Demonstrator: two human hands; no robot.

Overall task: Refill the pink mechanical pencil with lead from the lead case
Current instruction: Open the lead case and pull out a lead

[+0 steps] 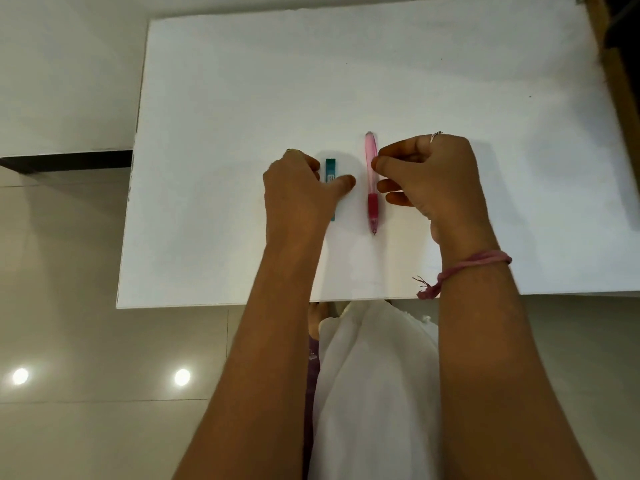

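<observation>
- White table (pixel 450 81): bears pink mechanical pencil (pixel 371 174) and teal lead case (pixel 330 169), lying parallel.
- Left hand (pixel 298 192): fingers curled round case, hiding its middle.
- Right hand (pixel 433 174): fingertips curled at pencil barrel; grip unclear.
- Pink thread bracelet (pixel 474 263): right wrist.

Soft, slightly blurred view; 2 lamp glares (pixel 20 376) on floor.

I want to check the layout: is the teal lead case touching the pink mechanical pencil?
Apart. The head view shows bare white table between the teal lead case and the pink mechanical pencil, which lie side by side.
</observation>
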